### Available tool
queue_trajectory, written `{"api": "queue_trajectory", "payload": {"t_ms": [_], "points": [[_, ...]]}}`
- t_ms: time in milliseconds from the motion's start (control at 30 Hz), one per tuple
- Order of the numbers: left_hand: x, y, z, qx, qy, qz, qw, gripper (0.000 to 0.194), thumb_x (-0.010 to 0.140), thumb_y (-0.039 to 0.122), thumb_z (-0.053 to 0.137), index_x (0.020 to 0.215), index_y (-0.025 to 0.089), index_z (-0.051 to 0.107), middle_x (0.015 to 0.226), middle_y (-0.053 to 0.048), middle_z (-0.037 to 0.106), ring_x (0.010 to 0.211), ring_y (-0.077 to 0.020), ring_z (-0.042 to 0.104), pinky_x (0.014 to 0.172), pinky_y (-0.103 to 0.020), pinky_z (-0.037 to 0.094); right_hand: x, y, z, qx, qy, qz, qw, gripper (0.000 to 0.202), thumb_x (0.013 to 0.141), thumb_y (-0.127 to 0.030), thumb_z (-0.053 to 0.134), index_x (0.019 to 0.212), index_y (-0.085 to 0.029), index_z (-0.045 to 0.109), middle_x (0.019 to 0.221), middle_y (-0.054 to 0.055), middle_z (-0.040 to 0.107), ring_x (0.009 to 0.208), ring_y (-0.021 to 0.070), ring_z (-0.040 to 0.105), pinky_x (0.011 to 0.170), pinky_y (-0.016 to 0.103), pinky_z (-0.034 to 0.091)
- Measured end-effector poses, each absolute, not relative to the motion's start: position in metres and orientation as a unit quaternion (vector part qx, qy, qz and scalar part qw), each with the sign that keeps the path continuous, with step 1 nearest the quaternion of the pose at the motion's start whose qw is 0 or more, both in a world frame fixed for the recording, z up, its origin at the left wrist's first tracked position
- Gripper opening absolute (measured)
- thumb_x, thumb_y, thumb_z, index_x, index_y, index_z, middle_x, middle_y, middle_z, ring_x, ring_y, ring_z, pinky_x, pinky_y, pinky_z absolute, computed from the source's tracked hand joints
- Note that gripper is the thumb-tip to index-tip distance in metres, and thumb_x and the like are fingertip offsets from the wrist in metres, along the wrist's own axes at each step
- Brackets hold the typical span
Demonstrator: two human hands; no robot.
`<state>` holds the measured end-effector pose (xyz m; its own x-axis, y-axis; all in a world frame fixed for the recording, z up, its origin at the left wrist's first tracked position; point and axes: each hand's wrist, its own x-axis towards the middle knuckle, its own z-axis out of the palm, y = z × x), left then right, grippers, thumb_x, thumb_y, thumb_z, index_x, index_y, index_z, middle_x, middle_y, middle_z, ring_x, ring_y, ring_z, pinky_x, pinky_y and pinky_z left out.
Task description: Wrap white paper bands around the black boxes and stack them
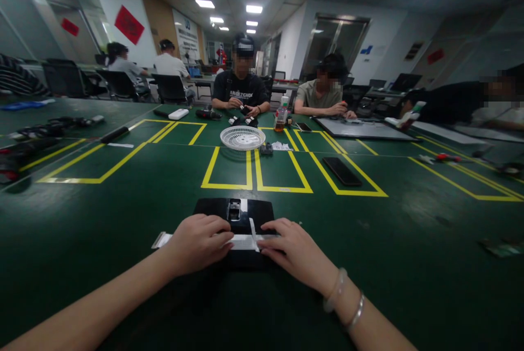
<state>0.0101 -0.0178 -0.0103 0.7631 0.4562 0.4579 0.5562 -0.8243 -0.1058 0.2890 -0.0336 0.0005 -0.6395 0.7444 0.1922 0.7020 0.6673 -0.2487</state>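
In front of me on the green table lies a black flat device with a small square opening near its far edge. Across it stretches a white flat strip, resembling a ribbon cable, whose left end pokes out past my left hand. That hand has its fingers bent and closed on the strip's left part. My right hand pinches the strip's right part. A narrow white piece of tape stands across the strip beside the right fingertips. The fingers hide parts of the strip and the device.
Yellow tape outlines mark the green table. Further off are a white round basket, a black phone and a bottle. Several people sit around; one across handles small parts. A circuit board lies right.
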Motion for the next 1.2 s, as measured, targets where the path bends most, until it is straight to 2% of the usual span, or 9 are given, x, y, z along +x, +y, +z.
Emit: {"api": "queue_trajectory", "payload": {"t_ms": [167, 333, 433, 500, 633, 700, 867, 1000, 1200], "points": [[0.014, -0.013, -0.016, -0.942, -0.306, -0.126, 0.065, 0.021, 0.08, 0.03, 0.081, 0.094, 0.02, 0.069, 0.101, -0.004, 0.064, 0.09, -0.0229, 0.06, 0.071, -0.031, 0.046, 0.287, -0.037, 0.003, -0.4, -0.904, 0.054, 0.141, 0.019, 0.092, -0.03, 0.063, 0.109, -0.033, 0.071, 0.12, 0.004, 0.062, 0.111, 0.0254, 0.055, 0.094, 0.046, 0.045], [0.013, -0.011, -0.016, -0.939, -0.314, -0.126, 0.055, 0.011, 0.087, 0.026, 0.073, 0.096, 0.021, 0.069, 0.1, -0.004, 0.063, 0.088, -0.0206, 0.059, 0.072, -0.029, 0.046, 0.289, -0.035, 0.006, -0.398, -0.903, 0.03, 0.157, 0.013, 0.09, -0.026, 0.065, 0.098, -0.03, 0.075, 0.111, 0.004, 0.064, 0.106, 0.0239, 0.056, 0.095, 0.046, 0.043], [0.012, -0.01, -0.016, -0.939, -0.317, -0.125, 0.053, 0.014, 0.087, 0.025, 0.073, 0.1, 0.021, 0.07, 0.103, -0.004, 0.063, 0.09, -0.0217, 0.06, 0.075, -0.031, 0.047, 0.289, -0.035, 0.007, -0.401, -0.902, 0.033, 0.154, 0.013, 0.088, -0.027, 0.068, 0.099, -0.03, 0.075, 0.111, 0.004, 0.064, 0.106, 0.0241, 0.056, 0.095, 0.046, 0.044], [0.012, -0.01, -0.015, -0.937, -0.325, -0.118, 0.053, 0.028, 0.085, 0.03, 0.076, 0.11, 0.022, 0.068, 0.111, -0.006, 0.062, 0.098, -0.0251, 0.059, 0.082, -0.035, 0.048, 0.29, -0.036, 0.007, -0.402, -0.902, 0.034, 0.154, 0.013, 0.088, -0.028, 0.068, 0.099, -0.03, 0.075, 0.112, 0.004, 0.064, 0.107, 0.0244, 0.056, 0.096, 0.046, 0.043], [0.01, -0.012, -0.014, -0.933, -0.344, -0.101, 0.025, 0.084, 0.073, 0.059, 0.082, 0.14, 0.019, 0.051, 0.136, -0.012, 0.052, 0.119, -0.0341, 0.05, 0.099, -0.046, 0.043, 0.29, -0.035, 0.005, -0.403, -0.897, 0.036, 0.177, 0.012, 0.089, -0.027, 0.066, 0.098, -0.028, 0.074, 0.113, 0.004, 0.064, 0.107, 0.0241, 0.055, 0.098, 0.046, 0.041], [0.009, -0.013, -0.014, -0.933, -0.348, -0.093, 0.002, 0.098, 0.068, 0.067, 0.082, 0.145, 0.018, 0.044, 0.14, -0.013, 0.048, 0.124, -0.0354, 0.047, 0.104, -0.048, 0.04, 0.291, -0.033, 0.004, -0.408, -0.891, 0.03, 0.196, 0.014, 0.09, -0.025, 0.064, 0.101, -0.026, 0.073, 0.113, 0.005, 0.064, 0.107, 0.024, 0.056, 0.098, 0.045, 0.041], [0.01, -0.013, -0.011, -0.933, -0.342, -0.105, -0.024, 0.088, 0.072, 0.059, 0.081, 0.143, 0.022, 0.047, 0.136, -0.011, 0.051, 0.123, -0.0337, 0.047, 0.112, -0.051, 0.031, 0.294, -0.03, 0.003, -0.414, -0.878, 0.015, 0.241, 0.017, 0.091, -0.021, 0.06, 0.104, -0.025, 0.071, 0.108, 0.006, 0.066, 0.104, 0.0241, 0.058, 0.095, 0.045, 0.042], [0.005, -0.01, 0.0, -0.93, -0.347, -0.118, -0.04, 0.083, 0.066, 0.057, 0.084, 0.136, 0.023, 0.054, 0.128, -0.008, 0.056, 0.119, -0.0325, 0.05, 0.116, -0.052, 0.025, 0.294, -0.029, 0.004, -0.413, -0.869, 0.003, 0.274, 0.017, 0.092, -0.02, 0.059, 0.104, -0.024, 0.071, 0.106, 0.007, 0.067, 0.101, 0.0237, 0.059, 0.094, 0.045, 0.042], [-0.034, 0.012, 0.012, -0.898, -0.414, -0.149, 0.009, 0.07, 0.071, 0.058, 0.078, 0.128, 0.022, 0.06, 0.128, -0.008, 0.057, 0.12, -0.0332, 0.049, 0.115, -0.054, 0.022, 0.294, -0.029, 0.002, -0.408, -0.864, -0.002, 0.295, 0.018, 0.091, -0.018, 0.059, 0.105, -0.024, 0.07, 0.105, 0.006, 0.067, 0.1, 0.0226, 0.059, 0.092, 0.044, 0.044]]}}
